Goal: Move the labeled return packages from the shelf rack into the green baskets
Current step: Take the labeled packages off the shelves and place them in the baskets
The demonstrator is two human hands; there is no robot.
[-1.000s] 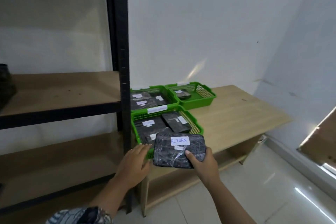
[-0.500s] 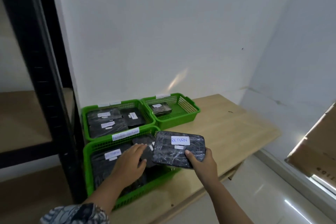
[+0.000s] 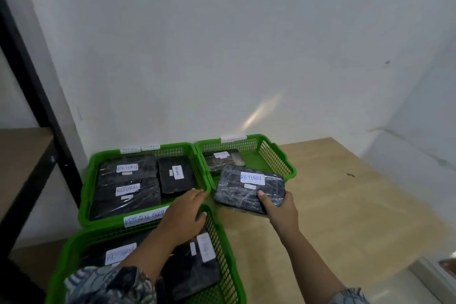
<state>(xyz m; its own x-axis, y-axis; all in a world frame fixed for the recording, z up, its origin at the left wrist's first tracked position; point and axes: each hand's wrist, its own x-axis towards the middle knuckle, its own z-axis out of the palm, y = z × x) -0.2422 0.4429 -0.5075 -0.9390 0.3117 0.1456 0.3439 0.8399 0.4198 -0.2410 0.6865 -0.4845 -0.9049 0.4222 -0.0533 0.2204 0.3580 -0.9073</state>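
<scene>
Green baskets (image 3: pixel 84 195) number three; right hand (image 3: pixel 279 208) grips one package (image 3: pixel 246 192).

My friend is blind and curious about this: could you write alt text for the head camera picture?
A person's right hand holds a dark wrapped package labeled RETURN at the front rim of a green basket holding one similar package, on a wooden table. The left hand is open above two fuller green baskets beside it.

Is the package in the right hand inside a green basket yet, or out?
Out. The right hand grips the package over the near rim of the back right basket, not lying inside it.
</scene>
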